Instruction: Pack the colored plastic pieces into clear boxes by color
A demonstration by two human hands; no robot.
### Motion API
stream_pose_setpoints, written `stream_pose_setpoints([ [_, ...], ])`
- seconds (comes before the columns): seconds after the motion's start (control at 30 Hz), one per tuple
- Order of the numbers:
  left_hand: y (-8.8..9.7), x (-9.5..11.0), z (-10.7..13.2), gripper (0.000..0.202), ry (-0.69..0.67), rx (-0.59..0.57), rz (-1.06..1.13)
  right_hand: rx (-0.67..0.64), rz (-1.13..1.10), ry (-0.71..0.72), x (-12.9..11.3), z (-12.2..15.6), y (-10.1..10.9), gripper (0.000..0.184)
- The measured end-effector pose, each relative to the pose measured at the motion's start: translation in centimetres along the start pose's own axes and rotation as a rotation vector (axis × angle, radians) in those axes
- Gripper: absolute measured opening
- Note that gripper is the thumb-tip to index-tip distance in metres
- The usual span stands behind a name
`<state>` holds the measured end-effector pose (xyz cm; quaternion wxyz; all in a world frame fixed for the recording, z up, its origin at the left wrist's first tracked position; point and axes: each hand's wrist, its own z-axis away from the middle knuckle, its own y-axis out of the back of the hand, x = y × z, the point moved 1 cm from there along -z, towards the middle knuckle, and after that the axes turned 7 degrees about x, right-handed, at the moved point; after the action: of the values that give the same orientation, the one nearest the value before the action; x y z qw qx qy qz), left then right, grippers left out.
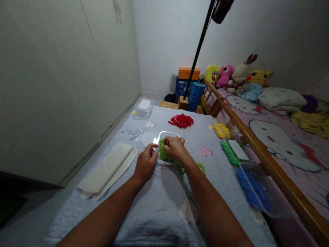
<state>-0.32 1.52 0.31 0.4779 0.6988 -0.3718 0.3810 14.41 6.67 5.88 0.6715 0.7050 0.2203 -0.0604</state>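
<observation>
A clear plastic box [176, 133] stands on the cloth with its transparent lid [140, 139] folded out to the left. Light green plastic pieces [166, 156] lie heaped inside it. My left hand [146, 162] has its fingers curled at the box's left rim, gripping that edge. Over the box, my right hand [176, 148] is closed, its fingertips pinched together at the green pieces; what is between them is hidden. More light green pieces [201, 168] lie joined in a curved strip on the cloth, partly behind my right forearm.
Beyond the box is a pile of red pieces [182, 120]. A closed clear box [143, 107] stands at the far left, folded cream fabric [106, 168] nearer. Along the right edge are yellow pieces [221, 130], green pieces [228, 153] and blue pieces [253, 190], beside a wooden bed rail [246, 128].
</observation>
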Motion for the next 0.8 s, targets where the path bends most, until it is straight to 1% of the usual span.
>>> stream_pose_setpoints([
  [0.1, -0.03, -0.11, 0.07, 0.028, 0.016, -0.002, 0.014, 0.0, -0.03, -0.005, -0.05, -0.37, -0.14, 0.021],
  [0.27, 0.01, 0.0, 0.06, 0.033, 0.046, 0.014, -0.002, -0.059, -0.045, -0.012, -0.33, -0.82, -0.01, 0.023],
  [0.4, 0.06, 0.2, 0.03, 0.033, 0.043, 0.017, -0.018, -0.113, -0.054, 0.047, -0.3, -0.68, 0.49, 0.028],
  [0.53, 0.08, 0.28, 0.02, 0.032, 0.032, 0.016, -0.019, -0.141, -0.073, 0.105, 0.07, -0.16, 0.77, 0.026],
  [0.6, 0.08, 0.26, 0.02, 0.032, 0.028, 0.017, -0.025, -0.138, -0.063, 0.113, 0.22, 0.02, 0.61, 0.027],
  [0.67, 0.09, 0.23, 0.03, 0.031, 0.031, 0.014, -0.029, -0.108, -0.037, 0.118, 0.27, 0.03, 0.33, 0.028],
  [0.73, 0.09, 0.2, 0.06, 0.031, 0.034, 0.013, -0.028, -0.076, -0.021, 0.126, 0.23, -0.13, 0.06, 0.027],
  [0.8, 0.09, 0.19, 0.07, 0.031, 0.031, 0.014, -0.027, -0.072, -0.032, 0.138, 0.19, -0.43, -0.09, 0.026],
])
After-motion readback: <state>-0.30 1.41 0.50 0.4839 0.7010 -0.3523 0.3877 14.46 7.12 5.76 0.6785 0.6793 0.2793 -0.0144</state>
